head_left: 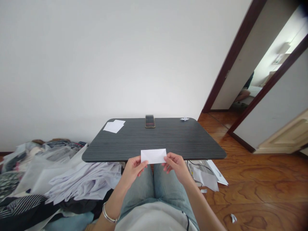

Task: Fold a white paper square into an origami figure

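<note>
Between my two hands is a folded sheet of white paper (pixel 153 156), a wide rectangle with faint crease lines, held at the near edge of the dark table (pixel 168 138). My left hand (pixel 134 167) pinches its left end, thumb on top. At the right end my right hand (pixel 175 163) grips it between thumb and fingers. Some fingertips are hidden behind the paper. Loose white sheets (pixel 114 126) lie overlapping at the table's far left. A small folded white paper piece (pixel 184 119) sits at the far right corner.
A phone on a stand (pixel 149 121) is at the table's back middle, against the wall. Clothes and plastic bags (pixel 55 173) are heaped on the left. Papers and a cable (pixel 204 175) are below the table's right side. A paper scrap (pixel 233 218) lies on the wooden floor.
</note>
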Demonstrator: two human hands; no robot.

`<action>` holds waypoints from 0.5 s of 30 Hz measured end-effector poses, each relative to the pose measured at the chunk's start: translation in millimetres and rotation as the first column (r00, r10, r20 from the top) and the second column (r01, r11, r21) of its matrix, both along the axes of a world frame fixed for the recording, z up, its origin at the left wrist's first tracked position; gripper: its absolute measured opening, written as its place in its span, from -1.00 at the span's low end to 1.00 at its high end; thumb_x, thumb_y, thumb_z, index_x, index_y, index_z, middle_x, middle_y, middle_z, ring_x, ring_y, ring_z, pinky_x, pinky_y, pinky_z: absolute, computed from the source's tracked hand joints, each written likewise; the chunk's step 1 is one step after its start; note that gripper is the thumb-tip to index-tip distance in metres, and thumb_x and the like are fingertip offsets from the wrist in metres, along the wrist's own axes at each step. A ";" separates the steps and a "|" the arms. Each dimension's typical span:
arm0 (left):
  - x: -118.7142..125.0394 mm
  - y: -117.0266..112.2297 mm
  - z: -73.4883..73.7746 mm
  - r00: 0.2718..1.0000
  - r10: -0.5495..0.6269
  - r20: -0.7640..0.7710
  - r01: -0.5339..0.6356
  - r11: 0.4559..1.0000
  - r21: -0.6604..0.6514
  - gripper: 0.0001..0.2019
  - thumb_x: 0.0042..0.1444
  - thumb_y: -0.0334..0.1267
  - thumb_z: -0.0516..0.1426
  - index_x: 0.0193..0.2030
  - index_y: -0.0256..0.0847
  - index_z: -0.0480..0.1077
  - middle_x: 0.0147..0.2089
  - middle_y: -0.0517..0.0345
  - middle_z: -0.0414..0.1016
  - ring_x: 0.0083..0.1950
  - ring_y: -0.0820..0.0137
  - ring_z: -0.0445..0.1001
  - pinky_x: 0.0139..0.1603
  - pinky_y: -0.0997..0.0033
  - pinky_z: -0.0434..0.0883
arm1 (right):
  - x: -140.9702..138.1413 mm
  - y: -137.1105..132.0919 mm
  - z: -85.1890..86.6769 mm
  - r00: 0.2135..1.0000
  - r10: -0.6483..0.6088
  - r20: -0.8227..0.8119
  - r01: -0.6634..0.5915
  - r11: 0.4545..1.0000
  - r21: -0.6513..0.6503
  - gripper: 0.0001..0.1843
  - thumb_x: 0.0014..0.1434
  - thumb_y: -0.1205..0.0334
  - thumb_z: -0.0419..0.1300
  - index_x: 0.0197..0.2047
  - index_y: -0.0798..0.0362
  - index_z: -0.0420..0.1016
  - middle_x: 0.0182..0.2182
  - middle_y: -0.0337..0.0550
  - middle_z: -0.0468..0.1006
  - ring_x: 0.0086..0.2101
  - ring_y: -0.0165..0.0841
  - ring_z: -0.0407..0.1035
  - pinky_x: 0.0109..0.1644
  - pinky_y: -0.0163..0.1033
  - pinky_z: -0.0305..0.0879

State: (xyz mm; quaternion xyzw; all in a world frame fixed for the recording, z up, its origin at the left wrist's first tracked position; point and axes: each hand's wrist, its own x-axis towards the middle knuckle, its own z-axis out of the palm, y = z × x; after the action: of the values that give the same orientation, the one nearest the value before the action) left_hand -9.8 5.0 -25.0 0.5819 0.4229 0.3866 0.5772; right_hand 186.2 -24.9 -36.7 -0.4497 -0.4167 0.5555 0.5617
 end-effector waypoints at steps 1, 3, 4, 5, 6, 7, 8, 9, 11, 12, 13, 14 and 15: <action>1.0 -0.7 0.4 1.000 0.004 0.017 -0.005 1.000 0.021 -0.70 -0.03 -0.10 0.23 -0.32 -0.36 0.44 -0.50 0.17 0.41 -0.58 0.56 0.25 -0.65 0.61 0.12 | -2.4 -0.2 0.1 1.000 -0.005 -0.007 0.005 1.000 0.000 -0.60 -0.10 -0.06 0.33 -0.54 0.11 0.35 -0.63 -0.22 0.53 -0.69 -0.51 0.33 -0.67 -0.45 0.25; 2.5 -1.9 0.5 0.996 0.043 0.073 -0.049 0.995 0.085 -0.56 -0.04 -0.16 0.25 -0.02 -0.30 0.37 -0.26 0.05 0.51 -0.36 0.42 0.43 -0.50 0.57 0.31 | -5.6 -0.7 -0.8 1.000 -0.017 -0.014 0.017 1.000 -0.004 -0.59 -0.10 -0.06 0.33 -0.57 0.10 0.33 -0.66 -0.22 0.52 -0.71 -0.51 0.32 -0.67 -0.45 0.25; 2.9 -2.2 0.0 0.994 0.062 0.094 -0.073 0.990 0.124 -0.45 -0.05 -0.19 0.25 0.11 -0.25 0.28 -0.15 0.01 0.50 -0.23 0.36 0.47 -0.36 0.52 0.38 | -6.7 -1.1 -1.7 1.000 -0.021 -0.016 0.021 1.000 -0.007 -0.59 -0.10 -0.07 0.33 -0.57 0.10 0.33 -0.66 -0.23 0.52 -0.71 -0.51 0.32 -0.67 -0.44 0.25; 3.1 -2.2 -0.6 0.992 0.073 0.099 -0.089 0.983 0.164 -0.38 -0.04 -0.21 0.25 0.18 -0.22 0.21 -0.07 -0.01 0.48 -0.13 0.32 0.47 -0.22 0.45 0.41 | -7.4 -1.4 -2.7 1.000 -0.021 -0.014 0.021 1.000 -0.009 -0.58 -0.10 -0.07 0.33 -0.57 0.10 0.33 -0.66 -0.23 0.52 -0.71 -0.51 0.32 -0.67 -0.44 0.26; 3.2 -1.9 -1.5 0.994 0.075 0.083 -0.091 0.975 0.205 -0.38 -0.02 -0.22 0.24 0.20 -0.20 0.19 -0.02 -0.03 0.46 -0.08 0.30 0.46 -0.12 0.40 0.40 | -7.9 -1.8 -3.7 1.000 -0.017 -0.012 0.016 1.000 -0.010 -0.58 -0.10 -0.07 0.33 -0.57 0.10 0.33 -0.66 -0.23 0.52 -0.71 -0.50 0.32 -0.67 -0.44 0.26; 3.2 -1.3 -2.3 0.996 0.073 0.050 -0.083 0.965 0.250 -0.42 0.00 -0.23 0.23 0.18 -0.19 0.22 0.00 -0.03 0.45 -0.05 0.29 0.46 -0.06 0.36 0.38 | -8.4 -2.1 -4.9 1.000 -0.011 -0.009 0.011 1.000 -0.009 -0.58 -0.09 -0.07 0.33 -0.57 0.10 0.34 -0.66 -0.23 0.52 -0.71 -0.50 0.33 -0.67 -0.44 0.26; 3.1 -0.5 -3.0 0.997 0.073 0.008 -0.072 0.951 0.301 -0.51 0.01 -0.24 0.22 0.12 -0.20 0.29 0.01 -0.04 0.44 -0.04 0.27 0.45 -0.03 0.33 0.37 | -8.7 -2.4 -5.9 1.000 -0.006 -0.007 0.006 1.000 -0.008 -0.59 -0.09 -0.07 0.33 -0.56 0.10 0.34 -0.66 -0.23 0.52 -0.71 -0.50 0.33 -0.67 -0.44 0.26; 3.0 0.4 -3.5 0.996 0.080 -0.033 -0.063 0.934 0.353 -0.61 0.02 -0.25 0.21 0.03 -0.21 0.37 0.01 -0.04 0.44 -0.02 0.26 0.44 -0.01 0.32 0.36 | -9.1 -2.6 -6.9 1.000 -0.002 -0.006 0.002 1.000 -0.007 -0.59 -0.08 -0.07 0.32 -0.56 0.10 0.34 -0.66 -0.23 0.52 -0.71 -0.50 0.34 -0.66 -0.45 0.26; 2.8 2.0 -3.2 0.990 0.102 -0.098 -0.049 0.897 0.440 -0.77 0.03 -0.27 0.20 -0.13 -0.22 0.44 -0.01 -0.03 0.44 0.01 0.24 0.42 0.03 0.29 0.32 | -9.5 -2.8 -8.5 1.000 0.003 -0.001 -0.003 1.000 -0.011 -0.59 -0.08 -0.08 0.32 -0.55 0.10 0.35 -0.66 -0.23 0.52 -0.71 -0.50 0.35 -0.65 -0.44 0.26; 2.8 2.6 -2.5 0.986 0.114 -0.121 -0.045 0.884 0.466 -0.82 0.03 -0.29 0.20 -0.19 -0.22 0.45 -0.02 -0.03 0.45 0.02 0.24 0.41 0.05 0.28 0.30 | -9.7 -2.8 -9.1 1.000 0.003 0.004 -0.003 1.000 -0.015 -0.58 -0.08 -0.09 0.32 -0.55 0.10 0.35 -0.66 -0.23 0.52 -0.70 -0.49 0.36 -0.65 -0.44 0.26; 2.6 2.9 -1.5 0.983 0.121 -0.138 -0.041 0.878 0.477 -0.86 0.02 -0.30 0.20 -0.23 -0.22 0.45 -0.02 -0.03 0.45 0.02 0.23 0.41 0.06 0.26 0.29 | -9.7 -2.8 -9.6 1.000 0.005 0.010 -0.005 1.000 -0.020 -0.58 -0.09 -0.10 0.32 -0.55 0.10 0.35 -0.66 -0.23 0.53 -0.70 -0.48 0.37 -0.64 -0.43 0.27; 2.4 2.9 -0.3 0.980 0.123 -0.156 -0.034 0.878 0.478 -0.90 0.02 -0.31 0.20 -0.28 -0.22 0.44 -0.02 -0.02 0.45 0.02 0.23 0.42 0.07 0.24 0.28 | -9.6 -2.8 -10.0 1.000 0.006 0.017 -0.006 1.000 -0.024 -0.57 -0.09 -0.11 0.31 -0.54 0.10 0.35 -0.66 -0.23 0.53 -0.69 -0.47 0.38 -0.64 -0.43 0.27; 2.1 2.8 0.9 0.977 0.121 -0.174 -0.024 0.880 0.475 -0.94 0.02 -0.32 0.20 -0.33 -0.22 0.44 -0.02 -0.02 0.46 0.01 0.23 0.42 0.08 0.22 0.28 | -9.4 -2.9 -10.3 1.000 0.009 0.025 -0.008 1.000 -0.023 -0.56 -0.10 -0.12 0.31 -0.54 0.10 0.36 -0.65 -0.22 0.53 -0.68 -0.46 0.39 -0.63 -0.42 0.28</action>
State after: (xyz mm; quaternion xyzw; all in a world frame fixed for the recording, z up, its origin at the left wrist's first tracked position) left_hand -7.7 7.7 -24.1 0.7236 0.3937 0.4389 0.3590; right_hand 176.7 -27.9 -46.9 -0.4613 -0.4192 0.5571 0.5487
